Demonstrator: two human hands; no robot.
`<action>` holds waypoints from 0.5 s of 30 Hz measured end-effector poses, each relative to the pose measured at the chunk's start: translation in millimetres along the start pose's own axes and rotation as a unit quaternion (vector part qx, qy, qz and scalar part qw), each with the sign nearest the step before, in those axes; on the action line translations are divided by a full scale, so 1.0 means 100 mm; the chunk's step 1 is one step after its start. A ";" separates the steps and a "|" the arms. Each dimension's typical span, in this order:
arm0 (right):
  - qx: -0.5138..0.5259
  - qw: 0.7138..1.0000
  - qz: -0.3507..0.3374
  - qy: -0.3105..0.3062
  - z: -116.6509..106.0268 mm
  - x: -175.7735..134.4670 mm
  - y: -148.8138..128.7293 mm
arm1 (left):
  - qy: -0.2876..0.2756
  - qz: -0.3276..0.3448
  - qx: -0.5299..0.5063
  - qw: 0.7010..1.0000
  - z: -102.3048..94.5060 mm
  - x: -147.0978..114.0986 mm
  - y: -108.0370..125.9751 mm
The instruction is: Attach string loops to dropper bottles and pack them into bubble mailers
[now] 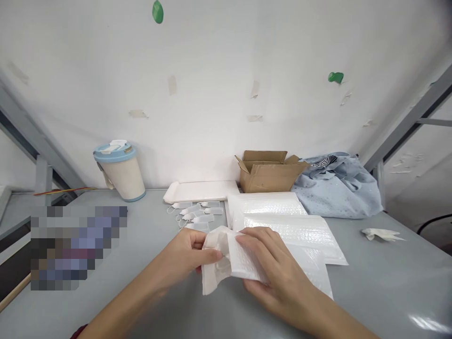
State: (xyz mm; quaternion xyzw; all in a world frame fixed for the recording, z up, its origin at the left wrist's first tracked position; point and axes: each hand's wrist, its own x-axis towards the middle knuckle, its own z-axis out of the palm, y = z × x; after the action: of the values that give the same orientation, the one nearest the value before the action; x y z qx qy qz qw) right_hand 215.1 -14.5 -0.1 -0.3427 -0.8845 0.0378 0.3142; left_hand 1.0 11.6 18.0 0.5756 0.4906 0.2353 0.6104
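Note:
Near the front middle of the table, both hands hold one white bubble mailer (243, 261) with its mouth facing left. My left hand (194, 249) pinches the mailer's flap, thumb pressed on its inner side at the opening. My right hand (271, 268) grips the body, thumb below and fingers over the top. Whatever may be inside the mailer is hidden. Behind my left hand lie several small translucent tags with white loops (199, 216). More white bubble mailers (296, 230) lie overlapping beyond and to the right of my right hand.
At the back stand a cream cup with a blue lid (125, 174), a flat white stack (205, 190) and an open cardboard box (273, 179). A light blue cloth bundle (339, 188) and a crumpled white scrap (381, 234) lie right. A blurred-out patch (81, 247) covers something left.

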 end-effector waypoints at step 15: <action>-0.076 0.995 -0.068 0.010 0.03 -0.01 -0.03 | 0.021 0.024 -0.039 0.999 0.18 0.02 -0.07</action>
State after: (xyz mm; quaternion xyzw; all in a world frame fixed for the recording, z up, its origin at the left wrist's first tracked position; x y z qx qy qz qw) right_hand 212.3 -16.7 -1.7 -0.3051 -0.9030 -0.0546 0.2974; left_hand 15.9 3.5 8.4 0.5581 0.4796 0.2812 0.6160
